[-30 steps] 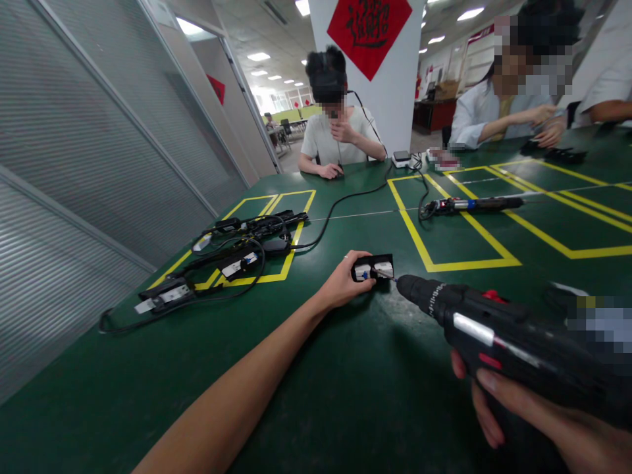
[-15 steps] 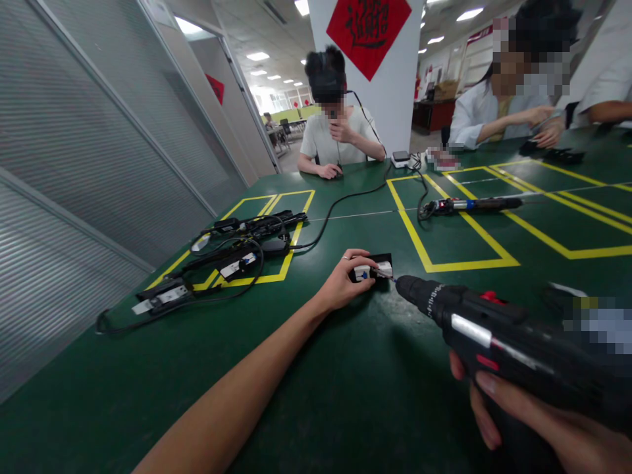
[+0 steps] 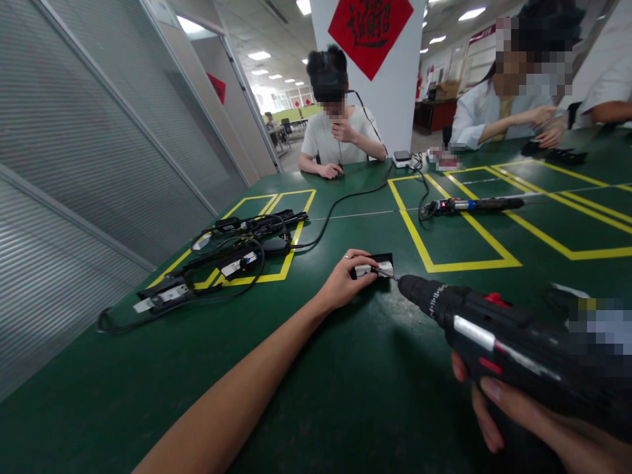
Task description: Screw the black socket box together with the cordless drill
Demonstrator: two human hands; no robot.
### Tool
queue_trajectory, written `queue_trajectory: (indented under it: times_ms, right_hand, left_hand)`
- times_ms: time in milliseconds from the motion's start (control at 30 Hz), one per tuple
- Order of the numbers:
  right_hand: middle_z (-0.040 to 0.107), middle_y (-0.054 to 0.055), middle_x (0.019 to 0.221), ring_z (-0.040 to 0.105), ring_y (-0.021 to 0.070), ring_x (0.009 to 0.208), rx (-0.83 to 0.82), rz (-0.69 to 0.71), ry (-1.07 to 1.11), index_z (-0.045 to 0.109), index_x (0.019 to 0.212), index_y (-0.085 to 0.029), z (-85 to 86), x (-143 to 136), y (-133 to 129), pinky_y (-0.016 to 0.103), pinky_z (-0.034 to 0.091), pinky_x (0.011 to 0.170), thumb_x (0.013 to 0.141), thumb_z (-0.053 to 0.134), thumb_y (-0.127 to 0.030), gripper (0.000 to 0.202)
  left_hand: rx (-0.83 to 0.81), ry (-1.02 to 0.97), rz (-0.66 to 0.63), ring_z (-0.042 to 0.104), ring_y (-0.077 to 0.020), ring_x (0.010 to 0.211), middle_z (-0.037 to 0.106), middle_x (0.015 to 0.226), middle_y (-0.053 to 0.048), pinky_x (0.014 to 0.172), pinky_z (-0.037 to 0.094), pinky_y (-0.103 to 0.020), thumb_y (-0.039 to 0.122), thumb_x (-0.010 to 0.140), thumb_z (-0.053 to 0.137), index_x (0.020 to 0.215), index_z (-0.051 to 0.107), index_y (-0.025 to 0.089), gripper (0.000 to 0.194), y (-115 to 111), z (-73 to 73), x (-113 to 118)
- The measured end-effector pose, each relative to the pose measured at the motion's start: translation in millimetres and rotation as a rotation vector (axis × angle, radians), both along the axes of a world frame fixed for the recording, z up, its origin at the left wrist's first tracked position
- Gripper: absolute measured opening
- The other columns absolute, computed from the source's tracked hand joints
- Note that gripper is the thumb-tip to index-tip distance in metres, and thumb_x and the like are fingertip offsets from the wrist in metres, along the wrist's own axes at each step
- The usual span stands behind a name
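My right hand [image 3: 518,408] is wrapped round the handle of a black cordless drill [image 3: 498,336] with red details. The drill points left and away from me, and its thin bit [image 3: 391,276] reaches a small black-and-white part [image 3: 387,268] on the green table. My left hand [image 3: 345,280], with a ring on one finger, is closed over the left side of that part. Thumb and fingers hide much of it, and a bit of blue shows between them. Exactly where the bit's tip touches is too small to make out.
Several black devices with cables [image 3: 241,250] lie within yellow tape at left. A black-and-silver tool [image 3: 474,205] lies to the right. A cable [image 3: 340,201] runs back across the green table [image 3: 316,401]. One person [image 3: 323,112] sits opposite, another [image 3: 513,105] at the back right.
My left thumb has shifted slightly right and now covers more of the part's blue spot. The drill keeps nearly the same position. The whole view has moved very slightly.
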State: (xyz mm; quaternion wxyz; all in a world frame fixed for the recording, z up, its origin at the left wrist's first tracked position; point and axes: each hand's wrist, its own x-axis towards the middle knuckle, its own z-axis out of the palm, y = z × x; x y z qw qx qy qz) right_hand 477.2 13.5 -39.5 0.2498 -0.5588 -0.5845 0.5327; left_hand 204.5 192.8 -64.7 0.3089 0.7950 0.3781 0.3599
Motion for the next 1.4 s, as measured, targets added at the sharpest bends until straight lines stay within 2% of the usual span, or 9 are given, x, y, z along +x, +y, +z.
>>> queue_trajectory:
  times_ms: [167, 267, 500, 700, 833, 967, 1133, 1267, 1400]
  right_hand:
    - [0.069, -0.003, 0.069, 0.068, 0.0215, 0.082, 0.003, -0.017, -0.003, 0.062, 0.079, -0.033, 2.3, -2.9, 4.0, 0.029, 0.050, 0.088, 0.089, 0.041, -0.052, 0.030]
    - [0.068, -0.003, 0.067, 0.068, 0.0210, 0.078, 0.000, -0.005, 0.004, 0.062, 0.078, -0.032, 3.5, -2.6, 4.0, 0.030, 0.050, 0.089, 0.088, 0.041, -0.054, 0.032]
    - [0.070, -0.003, 0.072, 0.068, 0.0212, 0.085, 0.028, -0.055, -0.018, 0.066, 0.080, -0.034, -1.5, 1.1, -1.1, 0.025, 0.052, 0.086, 0.086, 0.044, -0.056, 0.032]
    - [0.068, -0.004, 0.063, 0.069, 0.0186, 0.069, 0.065, -0.006, -0.007, 0.063, 0.084, -0.035, 1.6, 0.4, 0.5, 0.024, 0.056, 0.077, 0.088, 0.042, -0.052, 0.027]
    - [0.067, -0.004, 0.062, 0.068, 0.0172, 0.068, 0.079, 0.013, -0.039, 0.064, 0.085, -0.033, 6.9, -0.8, -0.4, 0.026, 0.053, 0.084, 0.090, 0.041, -0.047, 0.027]
    - [0.065, -0.002, 0.063, 0.068, 0.0178, 0.069, 0.047, 0.055, -0.045, 0.062, 0.087, -0.029, 10.5, -2.9, 1.5, 0.030, 0.053, 0.082, 0.093, 0.037, -0.043, 0.029]
    - [0.064, -0.003, 0.064, 0.067, 0.0181, 0.070, 0.011, 0.072, -0.035, 0.059, 0.091, -0.031, 11.5, -4.6, 3.1, 0.032, 0.053, 0.083, 0.094, 0.035, -0.044, 0.028]
    - [0.067, -0.002, 0.067, 0.067, 0.0189, 0.073, 0.002, 0.052, -0.012, 0.061, 0.082, -0.030, 8.8, -2.9, 0.6, 0.029, 0.054, 0.079, 0.092, 0.038, -0.049, 0.032]
    - [0.067, -0.003, 0.067, 0.067, 0.0192, 0.075, 0.010, 0.025, -0.028, 0.061, 0.078, -0.030, 5.1, -0.4, -0.8, 0.029, 0.050, 0.086, 0.092, 0.039, -0.049, 0.032]
  left_hand:
    - [-0.010, -0.009, 0.007, 0.051, -0.0200, 0.110, 0.053, 0.113, -0.009, 0.101, 0.038, -0.041, 0.028, 0.083, 0.058, 0.098, 0.068, 0.020, 0.020, 1.8, -1.9, -0.3]
    - [-0.012, -0.017, 0.013, 0.052, -0.0198, 0.109, 0.054, 0.111, -0.008, 0.101, 0.038, -0.041, 0.028, 0.083, 0.058, 0.097, 0.069, 0.020, 0.020, 2.3, -2.7, -0.2]
    - [-0.043, -0.022, 0.024, 0.052, -0.0206, 0.109, 0.055, 0.112, -0.008, 0.100, 0.039, -0.040, 0.029, 0.083, 0.057, 0.098, 0.069, 0.020, 0.021, 2.0, -2.6, 0.0]
    - [-0.052, -0.021, 0.040, 0.053, -0.0201, 0.107, 0.055, 0.112, -0.008, 0.098, 0.040, -0.038, 0.029, 0.084, 0.056, 0.099, 0.070, 0.021, 0.023, 1.8, -2.8, -0.6]
    - [-0.055, -0.005, 0.046, 0.053, -0.0204, 0.107, 0.055, 0.112, -0.008, 0.096, 0.042, -0.038, 0.029, 0.084, 0.055, 0.100, 0.070, 0.021, 0.023, 2.1, -3.4, -0.6]
    - [-0.058, 0.006, 0.045, 0.053, -0.0207, 0.106, 0.054, 0.112, -0.007, 0.095, 0.043, -0.040, 0.026, 0.082, 0.057, 0.100, 0.069, 0.022, 0.022, 2.6, -3.9, -0.7]
    - [-0.054, -0.004, 0.054, 0.054, -0.0200, 0.105, 0.055, 0.111, -0.007, 0.095, 0.043, -0.040, 0.025, 0.082, 0.057, 0.099, 0.070, 0.022, 0.022, 2.9, -4.7, 0.1]
    - [-0.047, -0.016, 0.046, 0.054, -0.0198, 0.105, 0.055, 0.109, -0.007, 0.097, 0.042, -0.039, 0.026, 0.082, 0.057, 0.099, 0.070, 0.021, 0.021, 3.4, -6.0, 0.6]
    - [-0.039, -0.016, 0.043, 0.054, -0.0195, 0.105, 0.055, 0.110, -0.007, 0.098, 0.041, -0.038, 0.024, 0.082, 0.057, 0.099, 0.070, 0.021, 0.021, 3.8, -6.8, 0.4]
